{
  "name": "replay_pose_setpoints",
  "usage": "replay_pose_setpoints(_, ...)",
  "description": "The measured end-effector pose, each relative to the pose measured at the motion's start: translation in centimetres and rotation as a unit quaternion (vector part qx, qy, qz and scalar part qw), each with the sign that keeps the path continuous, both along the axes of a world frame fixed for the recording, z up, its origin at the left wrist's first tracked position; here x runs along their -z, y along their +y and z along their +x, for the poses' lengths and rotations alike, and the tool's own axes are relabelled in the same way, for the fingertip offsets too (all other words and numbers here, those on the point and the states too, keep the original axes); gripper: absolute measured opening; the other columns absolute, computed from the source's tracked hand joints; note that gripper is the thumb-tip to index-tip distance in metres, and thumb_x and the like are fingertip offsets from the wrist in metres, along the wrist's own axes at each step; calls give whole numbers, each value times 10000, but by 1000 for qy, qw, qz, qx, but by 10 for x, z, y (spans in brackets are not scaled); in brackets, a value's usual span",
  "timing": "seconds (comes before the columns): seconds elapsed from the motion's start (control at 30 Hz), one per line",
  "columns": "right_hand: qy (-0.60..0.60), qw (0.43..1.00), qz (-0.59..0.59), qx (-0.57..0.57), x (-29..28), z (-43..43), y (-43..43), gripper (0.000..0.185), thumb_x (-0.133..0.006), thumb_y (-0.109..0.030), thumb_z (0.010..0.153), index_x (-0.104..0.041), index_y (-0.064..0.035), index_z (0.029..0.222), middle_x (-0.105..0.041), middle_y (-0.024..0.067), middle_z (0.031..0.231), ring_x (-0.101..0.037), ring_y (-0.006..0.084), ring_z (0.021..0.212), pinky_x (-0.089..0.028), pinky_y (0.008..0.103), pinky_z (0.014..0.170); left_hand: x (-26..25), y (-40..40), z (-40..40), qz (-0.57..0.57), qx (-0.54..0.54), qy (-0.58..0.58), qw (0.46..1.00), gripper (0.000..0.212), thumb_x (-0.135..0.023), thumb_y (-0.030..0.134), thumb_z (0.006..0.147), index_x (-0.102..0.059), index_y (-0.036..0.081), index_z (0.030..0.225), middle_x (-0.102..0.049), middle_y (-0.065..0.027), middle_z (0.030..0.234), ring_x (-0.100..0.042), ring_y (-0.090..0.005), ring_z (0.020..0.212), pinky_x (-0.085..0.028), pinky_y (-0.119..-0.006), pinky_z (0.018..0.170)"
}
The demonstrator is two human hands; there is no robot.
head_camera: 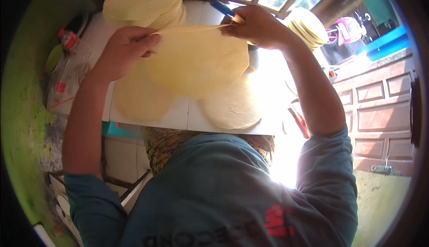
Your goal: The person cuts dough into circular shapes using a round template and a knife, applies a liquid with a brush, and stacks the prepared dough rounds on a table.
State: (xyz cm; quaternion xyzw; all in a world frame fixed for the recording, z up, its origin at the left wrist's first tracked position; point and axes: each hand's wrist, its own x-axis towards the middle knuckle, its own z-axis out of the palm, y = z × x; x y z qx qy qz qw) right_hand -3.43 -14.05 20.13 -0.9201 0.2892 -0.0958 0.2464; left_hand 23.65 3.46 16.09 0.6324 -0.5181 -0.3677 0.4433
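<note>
A thin, pale yellow round sheet of dough (201, 62) hangs by its far edge between my two hands above the white tiled table. My left hand (129, 51) pinches the edge at the left. With my right hand (251, 26) I grip the edge at the right, and the same hand holds a tool with a blue and pale handle (224, 9); its working end is hidden. Another flat round sheet (144, 96) lies on the table at the left, partly behind the hanging one. Nearer the front edge at the right rests a thicker round of dough (231, 111).
A tall stack of round sheets (144, 2) stands at the back left, and another round stack (306, 29) at the back right. Plastic bottles with red labels (70, 41) are by the left wall. Strong sunlight washes out the table's right side (274, 76).
</note>
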Motion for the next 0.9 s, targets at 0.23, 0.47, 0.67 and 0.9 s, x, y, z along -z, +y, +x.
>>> replay_pose_setpoints(0.23, 31, 990, -105, 90, 16, -107, 2, 210, -755, -237, 897, -714, -63, 1007, -672, 78, 825, -641, 206, 759, -505, 362, 709, 32, -14, -105, -168, 48, -181, 968, 227, -719, 218, 959, -752, 37, 1092, -734, -64, 944, -691, -175, 870, -554, -327, 782)
replay_pose_setpoints(0.47, -62, 992, -110, -7, 179, -177, 71, 124, -669, -39, 783, -702, -134, 857, -675, 49, 850, -658, 286, 781, -516, 426, 713, 166, 29, -147, -182, 142, -258, 938, 263, -734, 45, 868, -732, 51, 1131, -722, -147, 1080, -682, -330, 1099, -555, -422, 944)
replay_pose_setpoints(0.67, -106, 978, -180, 27, 207, -186, 99, 150, -694, -59, 758, -656, -151, 870, -618, 14, 795, -620, 247, 705, -484, 378, 706, 182, 50, -160, -156, 167, -266, 936, 305, -742, 33, 829, -724, 54, 1133, -715, -123, 1095, -681, -337, 1117, -563, -429, 948)
replay_pose_setpoints(0.9, -87, 984, -156, -4, 208, -195, 101, 162, -689, -61, 767, -651, -151, 896, -621, 22, 845, -626, 241, 738, -467, 377, 698, 191, 51, -162, -192, 182, -293, 919, 269, -730, 77, 825, -717, 67, 1094, -712, -132, 1088, -682, -355, 1104, -572, -437, 917)
